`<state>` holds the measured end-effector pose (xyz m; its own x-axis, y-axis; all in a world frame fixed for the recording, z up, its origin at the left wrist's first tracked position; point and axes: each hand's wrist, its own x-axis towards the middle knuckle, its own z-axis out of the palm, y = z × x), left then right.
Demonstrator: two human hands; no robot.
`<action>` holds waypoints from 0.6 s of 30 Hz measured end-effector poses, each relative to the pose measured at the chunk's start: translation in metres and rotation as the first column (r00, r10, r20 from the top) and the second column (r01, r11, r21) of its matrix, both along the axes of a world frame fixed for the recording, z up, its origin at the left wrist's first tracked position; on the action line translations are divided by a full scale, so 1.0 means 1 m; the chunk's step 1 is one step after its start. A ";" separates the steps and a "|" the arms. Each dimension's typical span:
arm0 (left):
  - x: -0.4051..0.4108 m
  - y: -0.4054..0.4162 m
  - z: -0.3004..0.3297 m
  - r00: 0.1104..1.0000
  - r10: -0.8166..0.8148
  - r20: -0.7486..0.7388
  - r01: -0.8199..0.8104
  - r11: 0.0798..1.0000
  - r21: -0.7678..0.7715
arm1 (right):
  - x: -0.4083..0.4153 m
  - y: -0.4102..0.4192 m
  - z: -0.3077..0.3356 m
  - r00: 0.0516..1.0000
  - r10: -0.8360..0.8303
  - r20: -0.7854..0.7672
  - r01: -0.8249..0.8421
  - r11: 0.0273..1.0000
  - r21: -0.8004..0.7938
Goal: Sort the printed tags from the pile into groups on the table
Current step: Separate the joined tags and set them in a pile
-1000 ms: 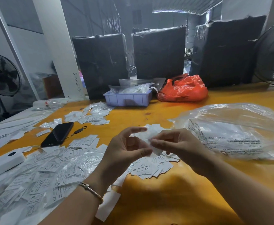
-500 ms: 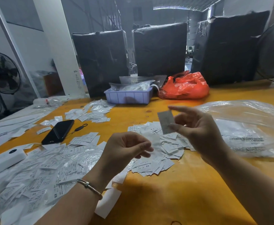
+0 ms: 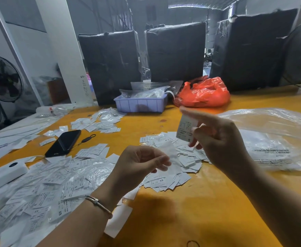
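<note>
The right hand (image 3: 222,141) pinches a small white printed tag (image 3: 185,130) upright above the yellow table (image 3: 208,211), while the left hand (image 3: 139,168) pinches a clear plastic sleeve (image 3: 171,157).

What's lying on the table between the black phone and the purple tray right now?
In the head view, a loose group of printed tags, some in clear sleeves, lies on the yellow table between the black phone and the purple tray.

A big storeroom or packing place; tall black-wrapped boxes (image 3: 175,50) stand behind a yellow table (image 3: 190,211); a fan (image 3: 2,78) stands nearby.
</note>
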<state>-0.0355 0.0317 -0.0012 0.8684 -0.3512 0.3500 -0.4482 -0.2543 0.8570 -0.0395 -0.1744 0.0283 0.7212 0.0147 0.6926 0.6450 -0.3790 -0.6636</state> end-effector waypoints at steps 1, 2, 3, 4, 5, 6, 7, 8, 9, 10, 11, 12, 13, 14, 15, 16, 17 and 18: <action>0.000 -0.001 0.000 1.000 -0.001 -0.012 0.001 1.000 -0.012 | 0.001 0.000 -0.001 0.999 -0.041 -0.011 0.040 0.998 -0.047; 0.000 -0.001 0.000 1.000 -0.001 -0.019 0.000 1.000 -0.023 | 0.003 -0.001 -0.003 0.998 -0.051 -0.045 0.047 0.995 -0.094; -0.001 -0.001 0.000 1.000 -0.001 -0.022 0.000 1.000 -0.031 | 0.003 0.000 -0.003 0.994 -0.020 -0.106 0.007 0.992 -0.128; -0.001 0.000 0.001 1.000 -0.004 -0.023 0.004 0.999 -0.039 | 0.002 0.001 -0.004 0.983 0.052 -0.176 -0.077 0.987 -0.141; -0.001 0.000 0.001 1.000 -0.011 -0.026 0.010 0.999 -0.046 | 0.000 0.002 -0.003 0.962 0.134 -0.240 -0.171 0.975 -0.144; -0.002 0.000 0.002 0.999 -0.020 -0.029 0.019 0.999 -0.050 | -0.001 0.003 -0.004 0.947 0.176 -0.268 -0.224 0.962 -0.158; -0.002 0.001 0.002 0.999 -0.027 -0.034 0.026 0.998 -0.052 | -0.002 0.004 -0.005 0.944 0.191 -0.267 -0.242 0.955 -0.173; -0.002 0.001 0.002 0.999 -0.033 -0.038 0.031 0.998 -0.052 | -0.001 0.005 -0.005 0.950 0.191 -0.249 -0.237 0.956 -0.174; -0.002 0.001 0.003 0.999 -0.037 -0.040 0.034 0.998 -0.052 | -0.001 0.005 -0.005 0.955 0.186 -0.233 -0.225 0.961 -0.158; -0.003 0.001 0.003 0.998 -0.040 -0.040 0.038 0.998 -0.048 | 0.001 0.004 -0.006 0.957 0.185 -0.225 -0.219 0.966 -0.139; -0.003 0.000 0.004 0.998 -0.043 -0.038 0.041 0.998 -0.039 | 0.002 0.003 -0.006 0.952 0.193 -0.237 -0.225 0.967 -0.116; -0.003 0.000 0.004 0.998 -0.047 -0.035 0.046 0.999 -0.029 | 0.002 0.002 -0.006 0.943 0.208 -0.260 -0.242 0.965 -0.104; -0.004 0.000 0.004 0.998 -0.049 -0.033 0.048 0.999 -0.018 | 0.002 0.002 -0.006 0.930 0.224 -0.291 -0.264 0.959 -0.106; -0.004 -0.001 0.004 0.998 -0.050 -0.033 0.050 0.999 -0.008 | 0.002 0.001 -0.006 0.915 0.242 -0.323 -0.290 0.951 -0.109; -0.004 -0.001 0.005 0.998 -0.050 -0.035 0.050 0.999 -0.001 | 0.002 0.001 -0.007 0.902 0.254 -0.349 -0.310 0.944 -0.116; -0.005 0.000 0.005 0.998 -0.049 -0.039 0.049 0.999 0.000 | 0.001 0.001 -0.007 0.898 0.253 -0.359 -0.317 0.940 -0.130; -0.004 0.000 0.005 0.998 -0.048 -0.043 0.048 0.999 0.001 | 0.002 0.002 -0.007 0.904 0.238 -0.355 -0.306 0.941 -0.146; -0.004 0.000 0.005 0.998 -0.043 -0.043 0.043 0.999 0.002 | 0.002 0.001 -0.007 0.920 0.213 -0.330 -0.274 0.950 -0.152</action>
<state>-0.0398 0.0317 0.0036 0.8666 -0.3898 0.3115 -0.4216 -0.2381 0.8750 -0.0371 -0.1730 0.0217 0.8540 0.3268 0.4048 0.5103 -0.3754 -0.7737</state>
